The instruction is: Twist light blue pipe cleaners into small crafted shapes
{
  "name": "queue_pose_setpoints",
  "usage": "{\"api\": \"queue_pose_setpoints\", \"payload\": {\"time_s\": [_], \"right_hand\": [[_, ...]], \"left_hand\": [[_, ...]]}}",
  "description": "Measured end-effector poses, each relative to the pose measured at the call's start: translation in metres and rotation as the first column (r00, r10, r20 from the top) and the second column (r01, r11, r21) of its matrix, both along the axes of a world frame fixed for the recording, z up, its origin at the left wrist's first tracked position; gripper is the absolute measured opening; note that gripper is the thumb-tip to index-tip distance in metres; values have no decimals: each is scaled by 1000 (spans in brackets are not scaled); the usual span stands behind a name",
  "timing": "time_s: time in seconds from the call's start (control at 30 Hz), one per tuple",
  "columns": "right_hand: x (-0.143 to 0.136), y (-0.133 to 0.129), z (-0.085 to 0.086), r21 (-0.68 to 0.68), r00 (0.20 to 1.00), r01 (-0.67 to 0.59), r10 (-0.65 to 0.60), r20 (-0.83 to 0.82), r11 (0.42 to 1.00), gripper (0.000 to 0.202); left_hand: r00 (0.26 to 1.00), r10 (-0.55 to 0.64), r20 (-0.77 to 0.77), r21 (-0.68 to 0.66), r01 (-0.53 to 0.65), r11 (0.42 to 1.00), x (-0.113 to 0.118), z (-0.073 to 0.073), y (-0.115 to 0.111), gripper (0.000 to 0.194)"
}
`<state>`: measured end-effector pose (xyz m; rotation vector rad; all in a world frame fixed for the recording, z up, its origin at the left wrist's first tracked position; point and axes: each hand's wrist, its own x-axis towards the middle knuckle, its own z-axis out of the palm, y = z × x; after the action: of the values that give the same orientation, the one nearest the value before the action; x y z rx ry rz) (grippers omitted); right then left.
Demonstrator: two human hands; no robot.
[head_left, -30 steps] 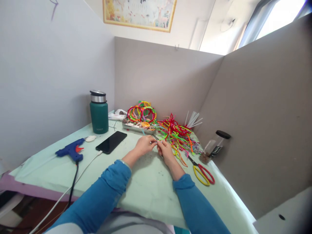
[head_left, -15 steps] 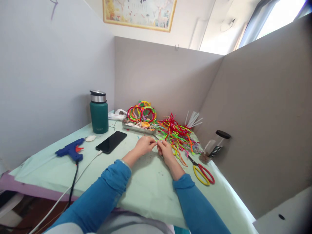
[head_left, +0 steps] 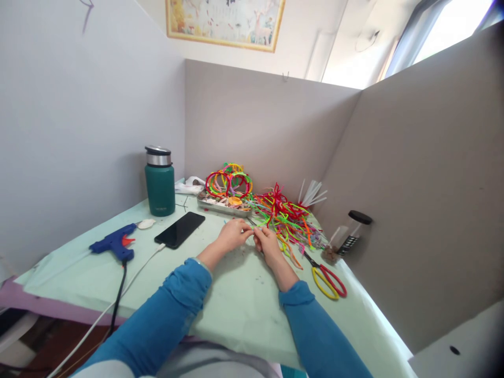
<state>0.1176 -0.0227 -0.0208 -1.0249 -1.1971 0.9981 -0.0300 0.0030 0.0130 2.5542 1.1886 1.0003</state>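
My left hand and my right hand meet fingertip to fingertip above the middle of the table. Both are closed in a pinch. Whatever lies between the fingertips is too small to make out. Just beyond them spreads a tangled heap of bright pipe cleaners in red, green, orange and yellow. Scissors with one yellow and one red handle lie right of my right hand. Behind my left hand stands a shallow metal tray of small pieces, with rings of coloured pipe cleaner on top.
A blue glue gun lies at the left, its black cord running off the front edge. Near it are a phone on a white cable and a green bottle. A dark-lidded jar stands at the right edge. Grey partitions enclose the table.
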Motion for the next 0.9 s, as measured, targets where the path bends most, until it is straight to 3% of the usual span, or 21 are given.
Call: {"api": "queue_pose_setpoints", "payload": {"time_s": [0.47, 0.9], "right_hand": [[-2, -3, 5, -14, 1000, 7, -7, -5, 1000, 39], [-3, -4, 4, 2, 1000, 9, -9, -5, 1000, 38]], "left_hand": [[1000, 8, 24, -12, -7, 1000, -1, 3, -4, 23], [999, 18, -44, 6, -18, 1000, 0, 4, -4, 25]]}}
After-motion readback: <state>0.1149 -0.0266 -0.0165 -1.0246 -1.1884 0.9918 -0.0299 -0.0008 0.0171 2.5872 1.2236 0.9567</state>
